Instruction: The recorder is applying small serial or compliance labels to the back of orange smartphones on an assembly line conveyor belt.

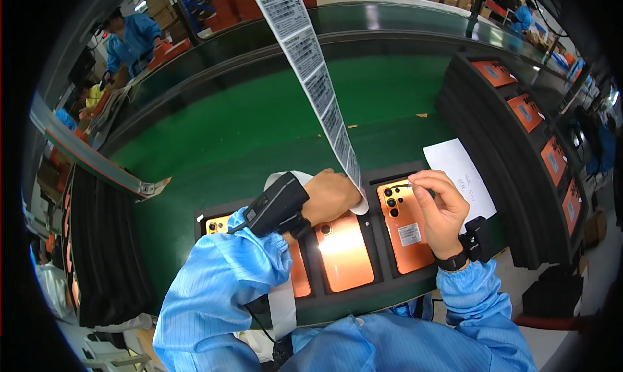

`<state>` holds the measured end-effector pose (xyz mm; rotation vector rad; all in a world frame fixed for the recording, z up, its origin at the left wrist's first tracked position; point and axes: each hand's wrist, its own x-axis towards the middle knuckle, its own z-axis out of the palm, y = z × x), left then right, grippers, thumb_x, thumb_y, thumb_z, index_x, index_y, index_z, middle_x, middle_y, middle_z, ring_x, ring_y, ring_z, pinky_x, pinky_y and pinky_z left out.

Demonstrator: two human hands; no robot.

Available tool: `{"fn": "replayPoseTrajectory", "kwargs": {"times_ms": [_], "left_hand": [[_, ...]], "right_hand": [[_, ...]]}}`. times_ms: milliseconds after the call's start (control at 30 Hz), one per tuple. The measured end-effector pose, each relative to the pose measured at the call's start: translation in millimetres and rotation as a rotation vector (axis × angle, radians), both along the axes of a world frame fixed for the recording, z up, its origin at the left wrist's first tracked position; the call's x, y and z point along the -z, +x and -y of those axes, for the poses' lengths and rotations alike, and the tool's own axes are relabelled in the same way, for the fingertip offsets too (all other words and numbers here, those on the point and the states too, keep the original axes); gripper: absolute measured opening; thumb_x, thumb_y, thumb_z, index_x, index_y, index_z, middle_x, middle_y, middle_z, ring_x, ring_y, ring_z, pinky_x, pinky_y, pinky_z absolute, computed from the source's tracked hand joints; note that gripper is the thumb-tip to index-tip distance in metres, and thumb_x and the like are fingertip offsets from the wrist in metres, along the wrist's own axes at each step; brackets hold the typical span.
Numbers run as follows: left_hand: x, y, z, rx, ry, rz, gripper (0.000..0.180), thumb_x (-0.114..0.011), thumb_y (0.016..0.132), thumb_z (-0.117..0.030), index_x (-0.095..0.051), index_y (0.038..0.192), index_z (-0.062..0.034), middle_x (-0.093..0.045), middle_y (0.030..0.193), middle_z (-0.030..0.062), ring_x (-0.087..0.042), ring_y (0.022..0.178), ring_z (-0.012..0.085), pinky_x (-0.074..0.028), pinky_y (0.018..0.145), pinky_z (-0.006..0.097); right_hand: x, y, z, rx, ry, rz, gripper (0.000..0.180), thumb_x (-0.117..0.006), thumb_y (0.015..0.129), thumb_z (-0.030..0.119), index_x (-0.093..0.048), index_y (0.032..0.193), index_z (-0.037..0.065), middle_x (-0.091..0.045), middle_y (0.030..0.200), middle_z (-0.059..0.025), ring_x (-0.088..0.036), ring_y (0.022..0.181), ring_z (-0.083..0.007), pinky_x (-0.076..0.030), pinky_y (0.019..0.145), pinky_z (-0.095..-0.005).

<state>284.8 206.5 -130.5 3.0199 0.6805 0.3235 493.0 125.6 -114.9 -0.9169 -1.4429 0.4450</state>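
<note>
A long strip of printed white labels (315,73) comes down from the top edge and bends at my left hand (329,197). My left fingers are curled, closed on the strip, above an orange phone (347,258). The pale backing (282,310) trails down past my left forearm. My right hand (442,210) pinches a thin, dark piece, too small to name, over the camera end of another orange phone (399,213), which bears a white label (409,234). A further phone (217,225) is mostly hidden by my left arm. The phones lie in a black foam tray (379,252).
Stacked black foam trays with orange phones stand at right (480,125); another dark stack (110,249) is at left. Handwritten white paper (457,174) lies beside the tray. A metal rail (97,155) crosses the left side. Black devices sit on both my wrists. People in blue work beyond.
</note>
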Motion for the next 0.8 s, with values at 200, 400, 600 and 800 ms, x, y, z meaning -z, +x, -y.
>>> {"fn": "replayPoseTrajectory", "kwargs": {"times_ms": [200, 400, 600, 800], "left_hand": [[-3.6, 3.7, 1.1, 0.053, 0.121, -0.069, 0.011, -0.058, 0.071, -0.009, -0.061, 0.078, -0.0008, -0.057, 0.075, 0.0114, -0.062, 0.073, 0.0265, -0.047, 0.064, 0.037], [-43.8, 8.7, 12.5, -0.028, -0.034, -0.157, 0.014, -0.059, 0.066, -0.004, -0.062, 0.079, 0.0002, -0.057, 0.076, 0.0138, -0.062, 0.077, 0.0285, -0.048, 0.067, 0.039], [-47.5, 6.1, -9.8, -0.253, -0.398, -0.211, 0.025, -0.063, 0.07, -0.011, -0.057, 0.091, 0.0017, -0.06, 0.076, 0.0165, -0.06, 0.071, 0.0324, -0.049, 0.067, 0.038], [-53.2, 1.5, -18.0, -0.466, -1.04, -0.051, 0.019, -0.064, 0.082, -0.01, -0.06, 0.095, 0.0038, -0.062, 0.074, 0.0077, -0.059, 0.066, 0.0163, -0.048, 0.062, 0.03]], "right_hand": [[21.3, -10.1, -13.9, -0.021, -0.147, -0.225, 0.009, -0.06, 0.081, -0.005, -0.063, 0.09, -0.004, -0.063, 0.092, -0.011, -0.059, 0.087, -0.0161, -0.047, 0.074, -0.0259], [42.6, -6.3, -26.3, -0.054, -0.279, -0.302, 0.009, -0.061, 0.084, 0.002, -0.063, 0.092, -0.003, -0.061, 0.085, -0.0035, -0.057, 0.074, -0.0078, -0.046, 0.066, -0.0211], [36.9, -2.4, -26.9, -0.012, -0.318, -0.273, 0.008, -0.062, 0.083, 0.002, -0.063, 0.091, -0.002, -0.061, 0.085, -0.0043, -0.058, 0.074, -0.0084, -0.047, 0.065, -0.0218], [30.3, -1.2, -21.0, -0.066, -0.376, -0.316, 0.008, -0.062, 0.083, 0.001, -0.063, 0.09, -0.001, -0.061, 0.084, -0.0041, -0.058, 0.073, -0.0084, -0.046, 0.062, -0.0206]]}}
